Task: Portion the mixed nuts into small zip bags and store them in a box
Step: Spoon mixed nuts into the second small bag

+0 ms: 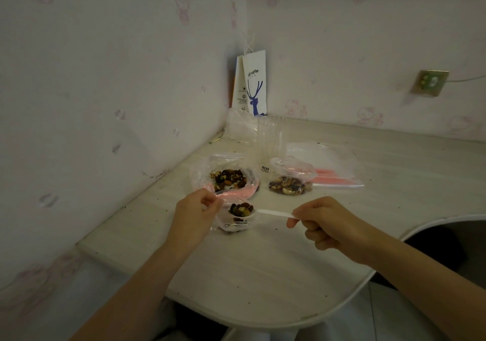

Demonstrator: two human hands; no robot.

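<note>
Reference object: the white paper carrier bag (253, 85), upright in the wall corner at the back of the pale wood-grain table (263, 275). It is printed with a blue deer outline and the word "coffee". The letters before that word and the small print on the side panel are not legible.

- Well in front of the carrier bag and left of it, the left hand (194, 214) pinches the pink-strip rim of a small clear zip bag (226, 225) and holds its mouth open. A few nuts lie in the bottom.
- In front of the carrier bag, slightly left, a large clear plastic bag (202, 172) lies open on the table. It holds mixed nuts (227, 178): brown, near-black and pale yellow pieces.
- Directly in front of the carrier bag, nearer the camera than the large bag, a white plastic spoon (271, 212) has its bowl at the small bag's mouth, heaped with the same mix.
- Just in front of the carrier bag sits crumpled clear plastic (242, 127); its form is unclear. Nearer the camera is a barcode sticker (265, 168) with unreadable digits.
- In front and slightly right lies a filled zip bag (289, 184) of nuts.
- Well in front and right, the right hand (323, 222) pinches the spoon handle between thumb and forefinger, with the other fingers curled.
- In front and right, beyond the filled bag, is a flat stack of empty zip bags (334, 172) with pink strips.
- Far right of the carrier bag, a wall socket (431, 83).
</note>
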